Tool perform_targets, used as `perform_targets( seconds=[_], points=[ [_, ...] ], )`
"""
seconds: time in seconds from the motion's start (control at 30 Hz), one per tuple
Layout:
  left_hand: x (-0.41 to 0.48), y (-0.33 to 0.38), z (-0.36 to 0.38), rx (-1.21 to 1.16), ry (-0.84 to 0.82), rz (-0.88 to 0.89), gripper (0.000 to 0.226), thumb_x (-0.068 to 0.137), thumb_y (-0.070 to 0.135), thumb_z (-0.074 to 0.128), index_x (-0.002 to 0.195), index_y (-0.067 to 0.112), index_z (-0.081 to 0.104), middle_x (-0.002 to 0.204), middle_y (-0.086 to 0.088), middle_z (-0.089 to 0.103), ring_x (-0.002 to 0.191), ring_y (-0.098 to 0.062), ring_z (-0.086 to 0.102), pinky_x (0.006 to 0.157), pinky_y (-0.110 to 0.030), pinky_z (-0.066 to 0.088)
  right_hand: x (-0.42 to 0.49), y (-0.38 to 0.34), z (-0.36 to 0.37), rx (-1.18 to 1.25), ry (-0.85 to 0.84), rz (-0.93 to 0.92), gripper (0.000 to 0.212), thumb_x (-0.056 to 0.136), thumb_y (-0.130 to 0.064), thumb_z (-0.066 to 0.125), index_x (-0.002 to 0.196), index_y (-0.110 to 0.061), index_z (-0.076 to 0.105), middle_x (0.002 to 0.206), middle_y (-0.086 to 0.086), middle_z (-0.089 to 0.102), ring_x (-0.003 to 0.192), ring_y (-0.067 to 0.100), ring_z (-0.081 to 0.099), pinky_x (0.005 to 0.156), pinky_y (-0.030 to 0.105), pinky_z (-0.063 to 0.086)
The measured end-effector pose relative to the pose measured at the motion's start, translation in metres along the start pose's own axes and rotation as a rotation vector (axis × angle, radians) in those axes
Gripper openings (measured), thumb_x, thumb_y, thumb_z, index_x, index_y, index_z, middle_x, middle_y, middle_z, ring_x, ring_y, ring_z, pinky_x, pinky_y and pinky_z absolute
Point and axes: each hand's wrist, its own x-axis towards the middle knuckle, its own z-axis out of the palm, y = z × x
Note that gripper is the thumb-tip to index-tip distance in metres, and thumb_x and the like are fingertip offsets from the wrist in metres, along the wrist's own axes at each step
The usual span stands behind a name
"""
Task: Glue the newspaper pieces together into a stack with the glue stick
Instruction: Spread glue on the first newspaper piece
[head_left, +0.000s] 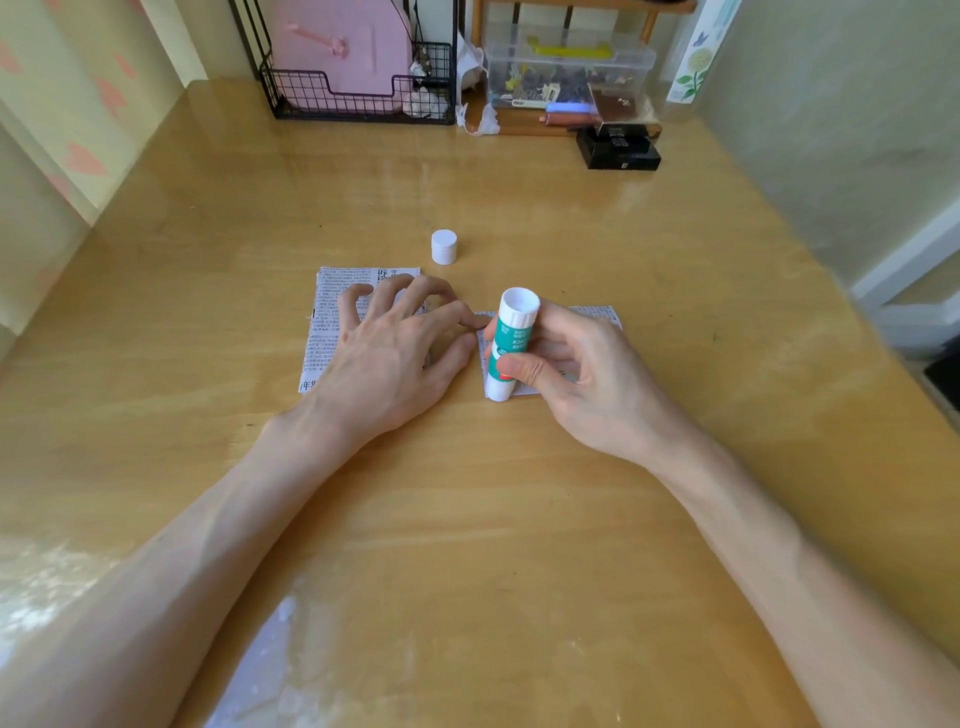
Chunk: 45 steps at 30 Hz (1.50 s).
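Observation:
Two newspaper pieces lie side by side on the wooden table (467, 519). My left hand (395, 353) rests on the left newspaper piece (324, 317), fingers spread and bent, fingertips touching the paper. The right newspaper piece (597, 314) is mostly hidden under my right hand (582, 374). That hand grips the green and white glue stick (511, 343), uncapped, its open end pointing up and away. The white cap (444, 247) stands on the table just beyond the left piece.
At the table's back edge stand a black wire rack (358, 98) with a pink item, a clear plastic box (566, 67) of small things, and a black box (618, 150). Walls close in on both sides.

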Motion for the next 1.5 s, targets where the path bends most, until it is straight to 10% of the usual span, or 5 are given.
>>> perform_targets(
  seconds=[0.13, 0.37, 0.73, 0.97, 1.5],
  points=[
    [-0.001, 0.000, -0.002, 0.000, -0.011, 0.002, 0.038, 0.101, 0.059, 0.035, 0.125, 0.047, 0.062, 0.137, 0.014, 0.050, 0.141, -0.024, 0.039, 0.113, -0.055, 0.020, 0.000, -0.007, -0.012, 0.179, 0.120, 0.008, 0.015, 0.103, -0.005, 0.063, 0.117, -0.007, 0.067, 0.106, -0.001, 0.076, 0.099, 0.004, 0.074, 0.082, 0.019, 0.058],
    [-0.002, 0.005, -0.004, -0.014, -0.010, -0.016, 0.048, 0.099, 0.069, 0.032, 0.125, 0.047, 0.065, 0.136, 0.017, 0.049, 0.143, -0.023, 0.037, 0.115, -0.051, 0.014, 0.002, -0.009, -0.026, 0.424, 0.417, 0.038, 0.022, 0.107, -0.020, 0.062, 0.119, -0.004, 0.069, 0.111, 0.000, 0.077, 0.111, 0.020, 0.074, 0.096, 0.035, 0.059],
    [-0.003, 0.006, -0.002, 0.006, -0.011, -0.016, 0.056, 0.083, 0.082, 0.043, 0.122, 0.048, 0.063, 0.134, 0.016, 0.050, 0.140, -0.022, 0.040, 0.113, -0.048, 0.015, 0.012, 0.004, 0.001, -0.126, 0.244, -0.122, 0.020, 0.102, -0.007, 0.068, 0.119, 0.002, 0.062, 0.105, 0.002, 0.079, 0.099, 0.005, 0.075, 0.092, 0.031, 0.059],
    [-0.001, 0.006, -0.004, -0.009, -0.032, -0.031, 0.061, 0.078, 0.086, 0.041, 0.123, 0.051, 0.062, 0.137, 0.019, 0.047, 0.143, -0.019, 0.036, 0.114, -0.047, 0.014, 0.016, 0.007, 0.000, -0.356, 0.177, -0.143, 0.018, 0.105, -0.021, 0.060, 0.106, -0.007, 0.049, 0.087, 0.007, 0.072, 0.082, 0.033, 0.070, 0.075, 0.053, 0.054],
    [-0.002, 0.003, -0.003, -0.036, -0.030, -0.040, 0.060, 0.077, 0.087, 0.046, 0.123, 0.052, 0.062, 0.136, 0.021, 0.047, 0.145, -0.019, 0.033, 0.116, -0.050, 0.013, 0.008, 0.013, -0.024, -0.450, 0.283, -0.074, 0.018, 0.106, -0.023, 0.060, 0.107, -0.012, 0.045, 0.084, 0.011, 0.072, 0.074, 0.034, 0.066, 0.068, 0.051, 0.052]
  ],
)
